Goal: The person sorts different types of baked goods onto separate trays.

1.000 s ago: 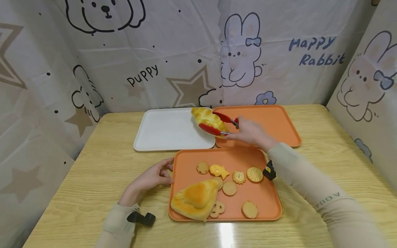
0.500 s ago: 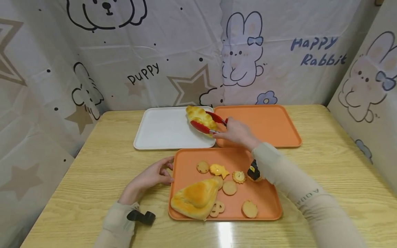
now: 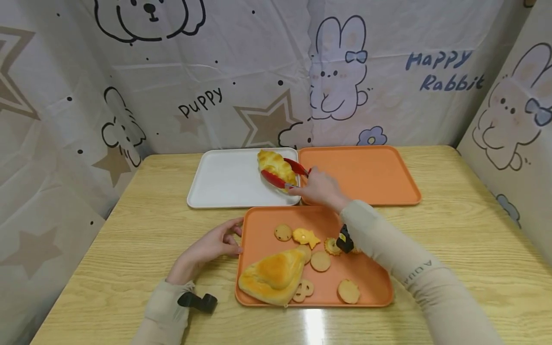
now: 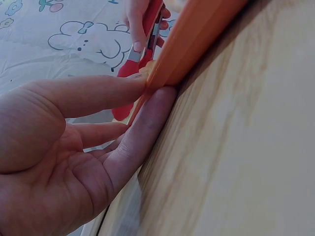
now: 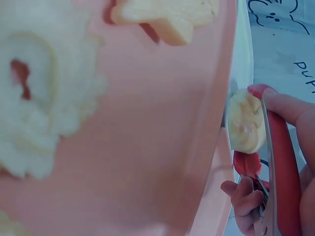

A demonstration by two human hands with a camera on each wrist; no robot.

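Note:
My right hand [image 3: 321,188] grips red-tipped tongs [image 5: 285,179], whose jaws close around a golden, ridged bread roll [image 3: 276,165]. The roll is at the right end of the white tray [image 3: 224,179]; whether it touches the tray is hard to tell. My left hand [image 3: 213,245] holds the left rim of the front orange tray [image 3: 362,215], thumb and fingers meeting at its edge in the left wrist view. On that tray lie a large triangular bread [image 3: 273,278], a fish-shaped cookie [image 3: 305,236], a pretzel-shaped cookie [image 3: 303,290] and several round cookies. My right sleeve partly covers some cookies.
A second orange tray [image 3: 366,175] stands at the back right, beside the white one. All three trays rest on a wooden table [image 3: 142,230]. A printed cloth [image 3: 194,62] rises behind the table and along its sides.
My right hand has moved left with the tongs and the bread roll, from the join of the back trays to over the white tray. The left hand keeps its place.

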